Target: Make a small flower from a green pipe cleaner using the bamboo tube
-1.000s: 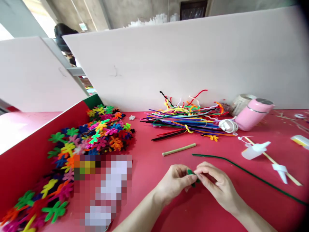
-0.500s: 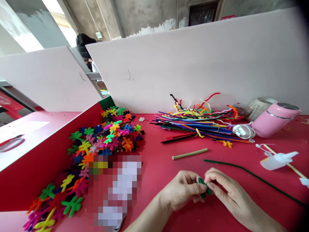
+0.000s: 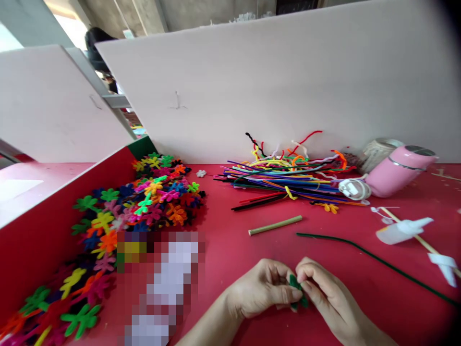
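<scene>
My left hand [image 3: 264,290] pinches a dark green pipe-cleaner piece [image 3: 293,279] between thumb and fingers. It looks folded into short loops, partly covered by my fingers. From the other side my right hand [image 3: 329,300] closes its thumb and forefinger on the edge of the same piece. Just beyond my hands a long dark green pipe cleaner [image 3: 360,247] lies bent on the red table [image 3: 230,245]. A short pale green stick [image 3: 275,226] rests farther back.
Many coloured pipe-cleaner flowers [image 3: 153,211] are heaped left, along a red board [image 3: 43,230]. Loose pipe cleaners [image 3: 281,180] lie at the back. To the right are a pink tumbler [image 3: 399,170], a white cable [image 3: 355,190] and a glue bottle [image 3: 399,232]. A blurred patch [image 3: 169,283] covers something near my left arm.
The view has tilted down and turned slightly right, so the scene sits farther left. Both hands keep their grip on the green piece, with only slight finger movement.
</scene>
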Demonstrator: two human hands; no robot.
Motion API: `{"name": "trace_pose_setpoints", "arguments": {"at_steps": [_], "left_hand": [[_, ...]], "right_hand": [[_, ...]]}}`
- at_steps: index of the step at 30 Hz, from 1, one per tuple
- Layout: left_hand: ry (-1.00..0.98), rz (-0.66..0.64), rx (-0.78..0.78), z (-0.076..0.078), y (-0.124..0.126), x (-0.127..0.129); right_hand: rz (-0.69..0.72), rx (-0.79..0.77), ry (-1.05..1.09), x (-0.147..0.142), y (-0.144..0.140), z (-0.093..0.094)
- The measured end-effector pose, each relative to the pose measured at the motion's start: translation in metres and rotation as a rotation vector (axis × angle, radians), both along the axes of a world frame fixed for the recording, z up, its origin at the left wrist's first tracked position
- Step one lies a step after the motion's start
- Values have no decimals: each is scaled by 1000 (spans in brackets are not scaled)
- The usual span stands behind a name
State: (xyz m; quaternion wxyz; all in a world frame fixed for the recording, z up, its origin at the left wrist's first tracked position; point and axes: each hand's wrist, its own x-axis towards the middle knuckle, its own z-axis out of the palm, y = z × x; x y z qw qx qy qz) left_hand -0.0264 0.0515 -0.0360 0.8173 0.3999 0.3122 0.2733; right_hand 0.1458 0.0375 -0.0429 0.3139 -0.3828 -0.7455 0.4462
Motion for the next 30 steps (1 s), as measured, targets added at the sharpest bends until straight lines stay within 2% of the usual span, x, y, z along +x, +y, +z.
{"name": "trace_pose_setpoints", "arguments": {"at_steps": [9,14,21,26,30], "left_hand": [[-17,175,15,-1,0,8],[19,169,28,-1,0,8],[26,134,43,0,1,7],[132,140,90,3,2,5],[184,77,112,7,4,4]], "right_hand": [[-75,105,29,3,7,11],[-37,195,19,7,7,14],[-56,334,-76,10,11,10],[-59,490,-286,12,12,12],[-33,605,-386,14,13,16]]}}
